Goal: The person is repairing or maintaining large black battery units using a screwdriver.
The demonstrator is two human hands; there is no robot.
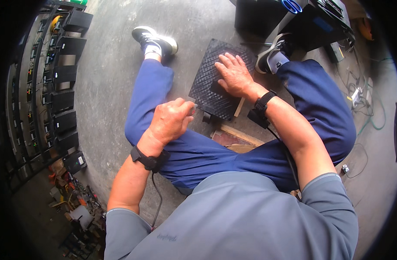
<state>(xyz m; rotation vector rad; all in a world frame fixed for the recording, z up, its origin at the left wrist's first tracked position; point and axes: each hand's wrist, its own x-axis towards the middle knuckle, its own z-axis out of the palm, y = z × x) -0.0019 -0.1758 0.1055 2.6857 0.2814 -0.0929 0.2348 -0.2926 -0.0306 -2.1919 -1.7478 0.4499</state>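
A black rectangular panel (206, 77) with a raised pattern of short slanted marks lies tilted between my legs. My right hand (236, 77) rests on its upper right part, palm down and fingers stretched out. Beside the panel's lower left edge, my left hand (170, 119) is closed, thumb and fingers pressed together. From its fingertips pokes a small greyish flat piece (192, 102), close to the panel's edge; its kind is unclear. The rest of that piece is hidden by the fingers.
Wooden strips (242, 135) lie below the panel. Black boxes (311, 28) stand at the far right, with tangled cables (358, 93) nearer on the floor. A rack (45, 82) with black units lines the left, above scattered parts (79, 201).
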